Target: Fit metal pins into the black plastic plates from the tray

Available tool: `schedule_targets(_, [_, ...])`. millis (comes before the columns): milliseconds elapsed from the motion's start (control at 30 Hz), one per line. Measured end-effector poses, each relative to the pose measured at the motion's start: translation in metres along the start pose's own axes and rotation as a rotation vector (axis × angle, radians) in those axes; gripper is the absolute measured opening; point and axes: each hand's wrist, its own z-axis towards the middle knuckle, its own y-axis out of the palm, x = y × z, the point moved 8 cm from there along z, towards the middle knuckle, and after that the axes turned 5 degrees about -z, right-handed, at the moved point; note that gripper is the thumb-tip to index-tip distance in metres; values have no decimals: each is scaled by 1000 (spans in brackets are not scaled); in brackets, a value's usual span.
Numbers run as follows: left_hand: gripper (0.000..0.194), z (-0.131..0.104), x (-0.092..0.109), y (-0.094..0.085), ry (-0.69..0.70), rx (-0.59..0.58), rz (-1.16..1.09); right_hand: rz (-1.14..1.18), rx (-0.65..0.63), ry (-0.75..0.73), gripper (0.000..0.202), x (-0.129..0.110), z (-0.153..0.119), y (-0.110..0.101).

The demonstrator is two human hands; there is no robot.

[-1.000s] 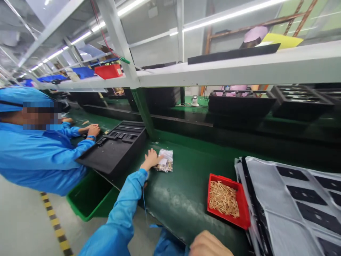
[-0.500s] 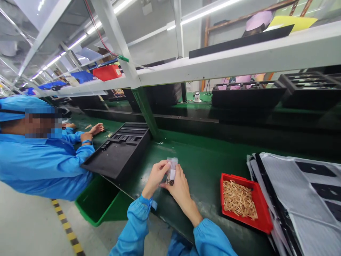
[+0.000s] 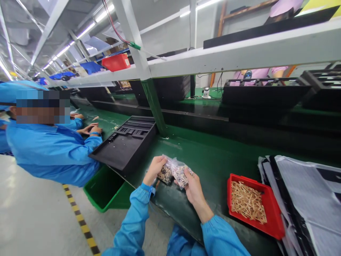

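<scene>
Over the green table's front part, my left hand (image 3: 156, 170) grips a clear plastic bag (image 3: 165, 173) of small mixed dark and tan pieces. Beside it, my right hand (image 3: 194, 183) has its fingers closed on another clear bag (image 3: 180, 174) with similar, paler pieces. The two bags touch or overlap at their upper ends; whether they are joined I cannot tell.
To the right, a red bin (image 3: 274, 213) holds many thin tan pieces, beside stacked white-and-black sheets (image 3: 303, 192). A black tray (image 3: 119, 153) lies left, above a green bin (image 3: 102, 188). A person in blue (image 3: 53, 153) works at the far left.
My hands have moved apart slightly. Instead of one small labelled bag between them, two clear bags of pieces now show, one in each hand. The view has shifted a little.
</scene>
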Motion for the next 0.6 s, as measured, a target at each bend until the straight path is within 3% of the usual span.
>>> schedule_targets(133, [35, 26, 13, -10, -22, 74, 99, 170, 77, 60, 37, 14, -18, -5])
schedule_targets(267, [37, 44, 39, -34, 11, 195, 236, 260, 199, 18, 34, 13, -38, -34])
schedule_targets(333, [37, 44, 53, -36, 52, 203, 298, 278, 246, -8, 35, 10, -45, -47])
schedule_targets(400, [40, 38, 65, -27, 105, 170, 347, 283, 272, -35, 39, 6, -47, -55])
schedule_targets(500, [45, 19, 83, 3, 191, 56, 377, 245, 247, -75, 39, -3, -45, -57])
schedule_targets(600, [38, -2, 96, 38, 225, -213, 366, 158, 168, -105, 31, -15, -41, -54])
